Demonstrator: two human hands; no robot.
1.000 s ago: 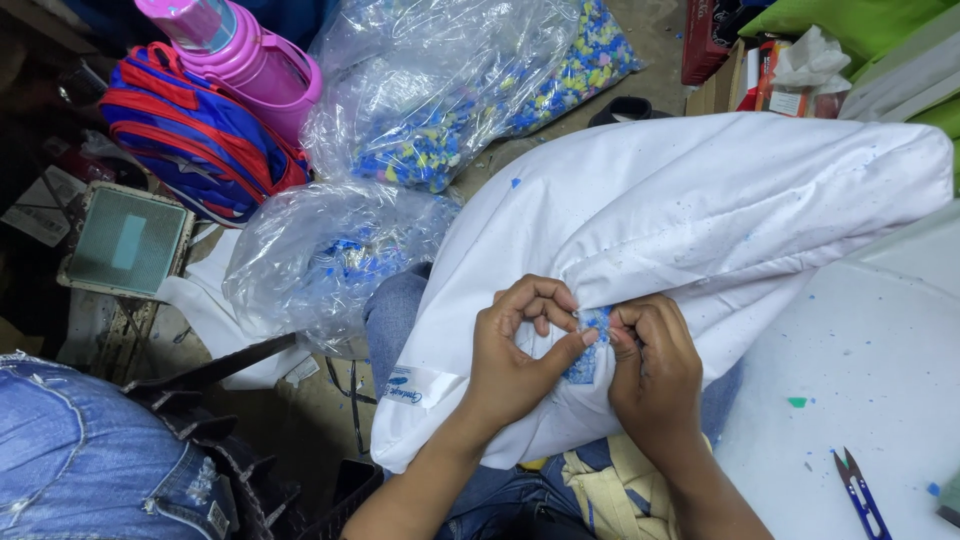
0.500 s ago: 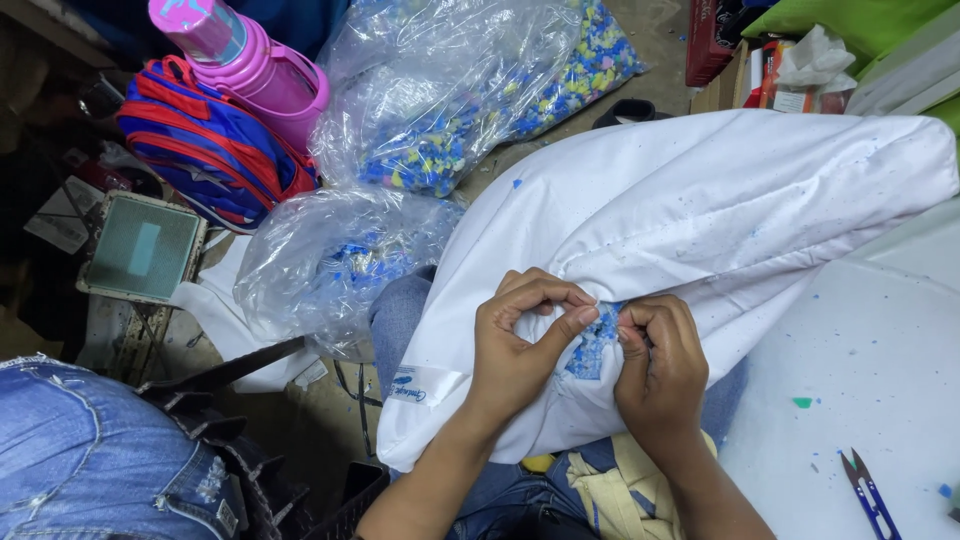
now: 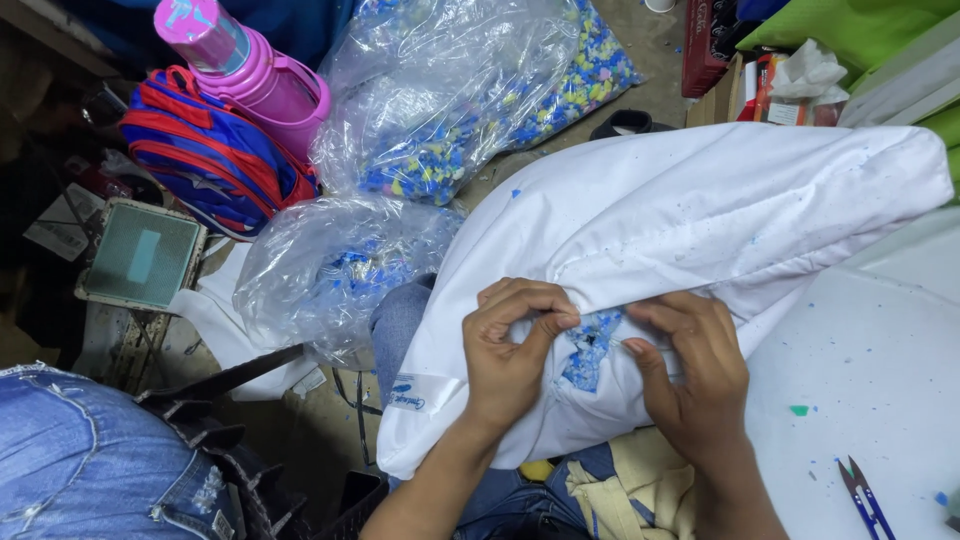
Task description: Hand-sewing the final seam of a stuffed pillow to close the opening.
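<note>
A stuffed white fabric cushion [image 3: 700, 215] lies across my lap and the white table. Near its lower edge a gap in the seam [image 3: 592, 345] shows blue foam bits inside. My left hand [image 3: 510, 350] pinches the white fabric on the left side of the gap. My right hand [image 3: 695, 365] grips the fabric on the gap's right side, fingers curled. The two hands hold the gap apart, a few centimetres between them.
Two clear plastic bags of blue and yellow foam bits [image 3: 450, 120] [image 3: 340, 270] lie on the floor at left. A pink bottle [image 3: 245, 65] and a red-blue backpack [image 3: 210, 160] are beyond. Small blue thread snips [image 3: 862, 495] rest on the white table [image 3: 880, 380]. Another person's jeans [image 3: 90, 465] at lower left.
The seam gap has opened wider and more blue filling shows. My hands have shifted slightly apart along the cushion's edge.
</note>
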